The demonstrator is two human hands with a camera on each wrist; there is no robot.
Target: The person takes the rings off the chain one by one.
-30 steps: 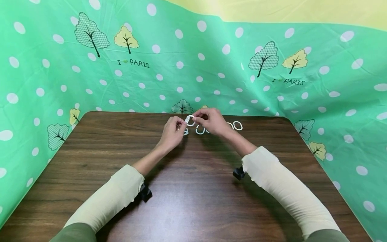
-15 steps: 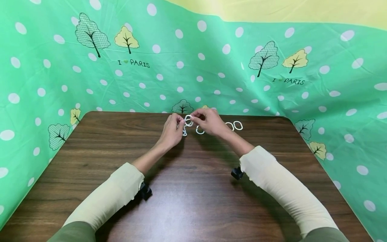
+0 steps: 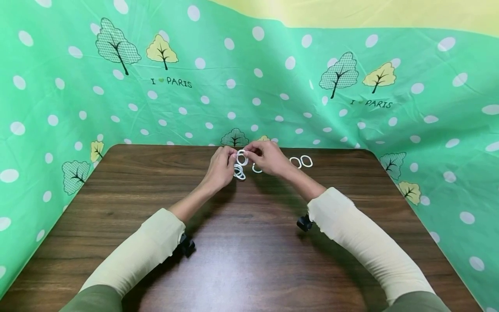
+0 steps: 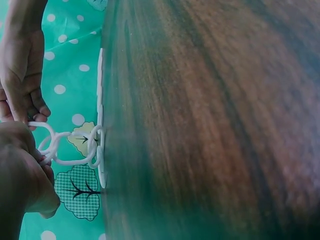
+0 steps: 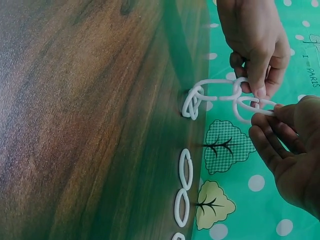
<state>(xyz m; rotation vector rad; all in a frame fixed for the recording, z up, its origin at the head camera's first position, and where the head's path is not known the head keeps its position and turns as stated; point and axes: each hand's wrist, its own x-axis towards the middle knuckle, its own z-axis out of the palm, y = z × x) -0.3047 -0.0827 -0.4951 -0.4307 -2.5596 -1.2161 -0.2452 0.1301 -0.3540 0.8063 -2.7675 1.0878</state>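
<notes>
My left hand (image 3: 223, 168) pinches a white plastic oval link (image 5: 239, 83) between thumb and fingertips near the table's far edge. From it a short chain of links (image 5: 217, 81) hangs down, its lower end bunched on the table. Opposite, my right hand (image 3: 267, 158) pinches another white link (image 5: 269, 114) between thumb and fingers. In the right wrist view this link crosses the left hand's link at the left fingertips. Whether the two are joined, I cannot tell. The fingertips of both hands lie close together.
Several loose white links lie in a row along the dark wooden table's (image 3: 249, 242) far edge, including one link (image 5: 190, 170) near the chain and another link (image 3: 311, 162) at the right end. A green dotted cloth (image 3: 234, 82) hangs behind the table.
The right hand's link has shifted slightly left and overlaps the left hand's link. The lower chain shows more fully below the left fingers. Both hands have moved only a little.
</notes>
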